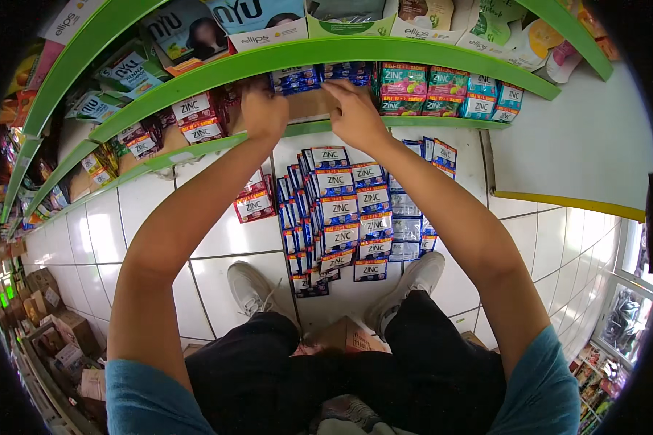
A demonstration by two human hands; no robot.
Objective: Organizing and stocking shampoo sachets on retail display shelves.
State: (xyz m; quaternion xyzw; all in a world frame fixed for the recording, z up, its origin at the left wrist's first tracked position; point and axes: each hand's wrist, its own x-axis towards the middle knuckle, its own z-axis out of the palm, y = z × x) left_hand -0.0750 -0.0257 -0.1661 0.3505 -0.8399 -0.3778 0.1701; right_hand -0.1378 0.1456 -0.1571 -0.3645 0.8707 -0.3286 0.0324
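Both my hands reach into the lowest shelf, at a stack of blue ZINC shampoo sachets (296, 79). My left hand (265, 111) is blurred at the stack's left end, and its fingertips cannot be made out. With index finger and thumb apart, my right hand (356, 111) touches the blue sachets near the middle; its other fingers are partly hidden. Bare brown cardboard (310, 105) shows between the hands. On the floor below lie long strips of blue ZINC sachets (340, 207), fanned in overlapping columns. A shorter red sachet strip (253, 205) lies left of them.
Green and pink ZINC sachets (404, 89) stand right of my hands, red ones (198, 117) to the left. A green shelf edge (326, 51) curves above my hands. A cardboard box (343, 336) sits between my legs. A white panel (566, 147) borders the right.
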